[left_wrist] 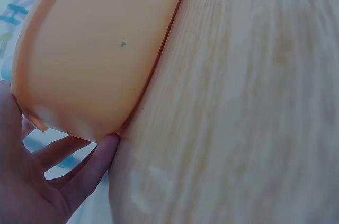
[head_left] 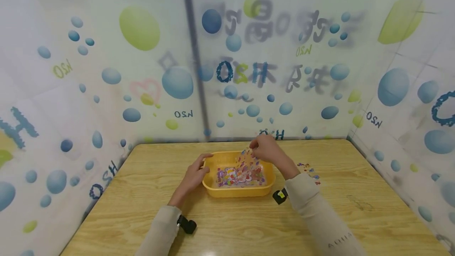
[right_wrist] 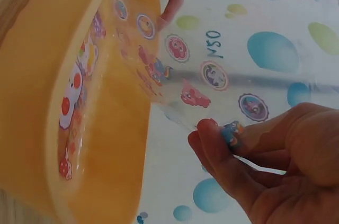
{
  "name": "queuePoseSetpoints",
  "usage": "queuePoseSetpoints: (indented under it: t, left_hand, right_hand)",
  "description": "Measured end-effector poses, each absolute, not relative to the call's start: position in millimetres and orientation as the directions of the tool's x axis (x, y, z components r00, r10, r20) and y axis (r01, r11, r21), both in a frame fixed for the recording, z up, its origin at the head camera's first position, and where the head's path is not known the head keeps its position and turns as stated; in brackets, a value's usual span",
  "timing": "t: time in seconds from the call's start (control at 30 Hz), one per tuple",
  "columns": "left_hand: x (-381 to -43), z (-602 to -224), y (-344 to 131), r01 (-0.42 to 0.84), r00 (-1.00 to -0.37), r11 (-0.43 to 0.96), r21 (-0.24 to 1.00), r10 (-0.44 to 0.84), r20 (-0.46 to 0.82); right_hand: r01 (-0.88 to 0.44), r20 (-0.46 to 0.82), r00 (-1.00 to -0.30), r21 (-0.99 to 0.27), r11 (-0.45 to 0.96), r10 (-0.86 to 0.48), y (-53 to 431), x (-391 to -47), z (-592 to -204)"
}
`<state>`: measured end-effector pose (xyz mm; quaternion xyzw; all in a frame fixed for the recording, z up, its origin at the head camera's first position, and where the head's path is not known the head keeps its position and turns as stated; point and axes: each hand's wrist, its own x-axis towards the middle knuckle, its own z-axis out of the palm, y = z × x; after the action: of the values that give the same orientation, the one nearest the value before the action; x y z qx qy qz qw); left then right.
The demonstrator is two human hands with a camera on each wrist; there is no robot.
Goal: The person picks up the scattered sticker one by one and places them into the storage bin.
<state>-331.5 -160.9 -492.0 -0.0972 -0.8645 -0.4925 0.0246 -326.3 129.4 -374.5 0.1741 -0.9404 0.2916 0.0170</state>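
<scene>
A yellow plastic basin [head_left: 239, 192] sits on the wooden table, with several colourful sticker sheets [head_left: 231, 177] lying on its bottom. My left hand [head_left: 193, 173] grips the basin's left end; in the left wrist view, fingers of this hand [left_wrist: 53, 181] rest against the outer wall [left_wrist: 95, 49]. Above the basin's right side, my right hand [head_left: 266, 147] pinches a clear sticker sheet [head_left: 249, 161] by its edge. The right wrist view shows this sheet [right_wrist: 196, 96], printed with round badges and cartoon figures, between thumb and fingers of the right hand [right_wrist: 275, 155], its other end reaching into the basin.
To the right of the basin, another clear sticker sheet [head_left: 312, 174] lies on the table [head_left: 142, 216], partly behind the right forearm. White curtains [head_left: 284, 50] printed with blue and green bubbles hang behind the table and along its sides.
</scene>
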Motion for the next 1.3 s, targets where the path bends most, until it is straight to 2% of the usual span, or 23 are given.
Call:
queuePoseSetpoints:
  t: [0.6, 0.73, 0.9, 1.3]
  left_hand:
    - [-330.5, -490.1, -161.8, 0.190, -0.981, 0.496, 0.847, 0.139, 0.139]
    - [-330.8, -490.7, -162.1, 0.189, -0.981, 0.497, 0.847, 0.138, 0.137]
    - [-331.1, -491.2, -162.6, 0.199, -0.979, 0.501, 0.842, 0.142, 0.147]
    - [-331.1, -490.9, -162.2, 0.209, -0.977, 0.490, 0.846, 0.149, 0.155]
  right_hand:
    - [-0.366, 0.085, -0.925, -0.465, 0.806, -0.370, 83.8, -339.4, -381.7]
    - [-0.345, 0.035, -0.926, -0.484, 0.805, -0.376, 77.5, -340.0, -382.2]
    - [-0.325, -0.008, -0.924, -0.513, 0.795, -0.383, 75.2, -345.1, -384.9]
    - [-0.284, -0.102, -0.929, -0.419, 0.862, -0.356, 88.4, -349.4, -389.9]
